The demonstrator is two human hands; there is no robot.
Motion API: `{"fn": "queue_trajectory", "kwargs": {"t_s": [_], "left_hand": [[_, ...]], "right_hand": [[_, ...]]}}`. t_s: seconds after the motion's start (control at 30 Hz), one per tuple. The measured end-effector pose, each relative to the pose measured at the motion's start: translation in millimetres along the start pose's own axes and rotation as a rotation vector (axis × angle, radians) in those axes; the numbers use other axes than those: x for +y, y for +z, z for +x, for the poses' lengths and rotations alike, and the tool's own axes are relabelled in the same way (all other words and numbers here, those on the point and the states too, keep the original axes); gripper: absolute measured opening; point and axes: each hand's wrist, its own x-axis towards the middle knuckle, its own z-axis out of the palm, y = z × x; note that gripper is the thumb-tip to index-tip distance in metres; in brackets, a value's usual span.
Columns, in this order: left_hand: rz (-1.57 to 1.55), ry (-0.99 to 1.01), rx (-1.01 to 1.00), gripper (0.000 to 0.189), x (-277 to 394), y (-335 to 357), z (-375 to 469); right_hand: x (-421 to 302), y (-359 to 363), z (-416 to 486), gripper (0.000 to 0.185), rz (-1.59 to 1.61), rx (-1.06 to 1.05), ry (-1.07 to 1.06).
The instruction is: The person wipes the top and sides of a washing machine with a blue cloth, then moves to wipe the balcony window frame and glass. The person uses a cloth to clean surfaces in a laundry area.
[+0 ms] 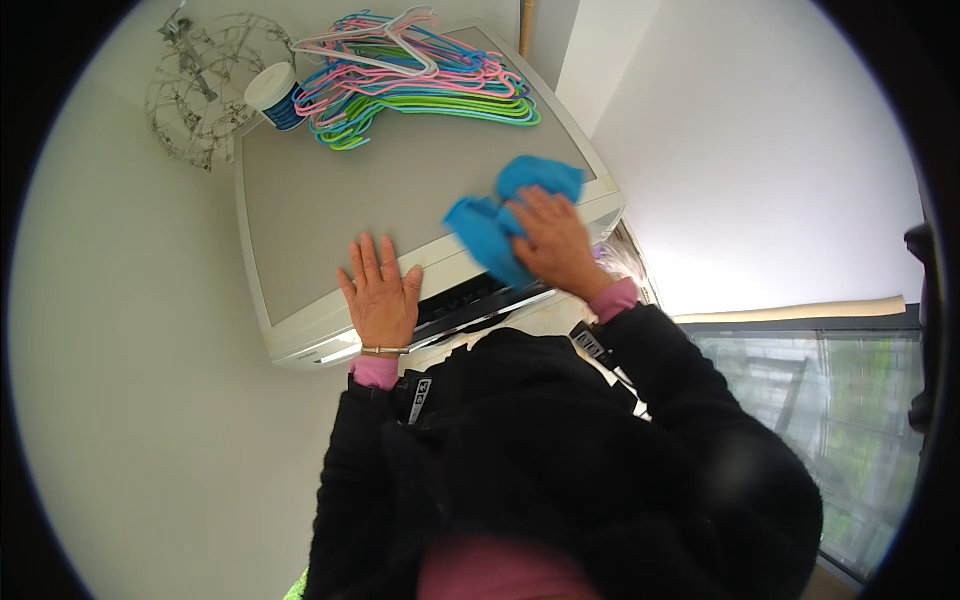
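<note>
My right hand grips a blue cloth near the front right corner of a washing machine's lid. The cloth is bunched under the fingers, its loose ends spread to both sides, one hanging over the white front edge. Flat on the lid's front edge rests my left hand, fingers apart, holding nothing, with a bracelet at the wrist. Between the hands lies part of the dark control panel. A pile of pink, blue, green and white clothes hangers lies at the back of the lid.
A white tub with a blue label stands at the back left of the lid. Beyond it, wire hanging racks with clips are by the wall. A white wall rises at the right, above a window.
</note>
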Motion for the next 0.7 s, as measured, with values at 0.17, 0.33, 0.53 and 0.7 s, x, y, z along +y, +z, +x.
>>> {"fn": "queue_trajectory", "kwargs": {"t_s": [0.17,0.33,0.53,0.7], "left_hand": [[0.058,-0.005,0.024,0.064,-2.5,0.4,-3.3],[0.047,-0.031,0.005,0.063,-1.9,0.3,-3.3],[0.027,-0.056,0.028,0.065,-0.6,-6.2,-14.1],[-0.029,-0.148,0.074,0.073,10.3,-5.6,-38.8]], "right_hand": [[62.0,-4.2,2.4,0.05,-0.28,-0.017,0.217],[38.8,19.3,39.4,0.051,-0.103,-0.127,-0.043],[35.3,16.8,41.1,0.047,-0.007,-0.099,-0.192],[56.3,11.0,64.1,0.043,-0.351,-0.033,-0.021]]}}
